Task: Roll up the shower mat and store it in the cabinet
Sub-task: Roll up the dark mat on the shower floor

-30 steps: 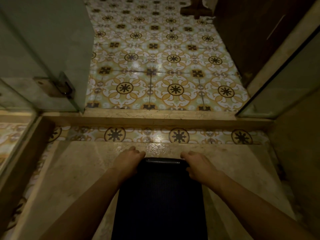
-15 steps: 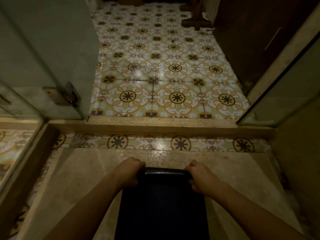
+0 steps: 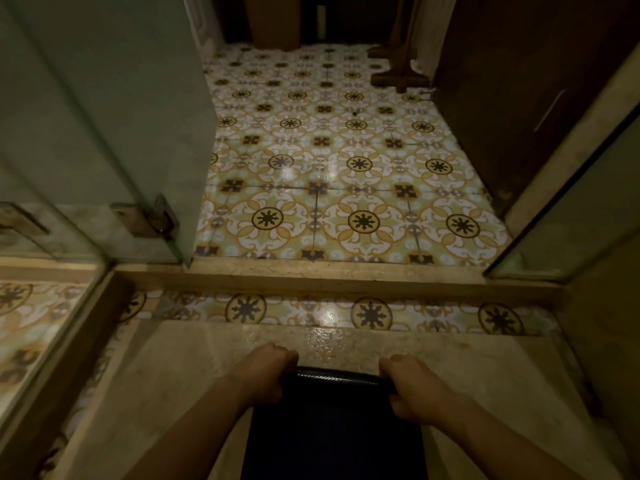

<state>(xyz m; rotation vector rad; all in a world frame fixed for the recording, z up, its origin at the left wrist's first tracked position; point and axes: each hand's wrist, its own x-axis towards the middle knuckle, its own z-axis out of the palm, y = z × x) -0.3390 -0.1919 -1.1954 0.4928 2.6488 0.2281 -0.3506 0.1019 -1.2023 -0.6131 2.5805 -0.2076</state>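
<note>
Mat (image 3: pixel 334 434), dark and ribbed, lay on the pale stone shower floor (image 3: pixel 173 375), its far edge curled up into a short roll. The left hand (image 3: pixel 265 374) and right hand (image 3: pixel 414 389) were each closed around one end of that roll. Ahead, a raised stone threshold (image 3: pixel 329 275) crossed the way to the patterned tile floor (image 3: pixel 329 161). An open glass door (image 3: pixel 104 126) stood at left, another glass panel (image 3: pixel 571 220) at right, with dark wooden doors (image 3: pixel 512 91) and wooden legs (image 3: pixel 398 76) beyond.
</note>
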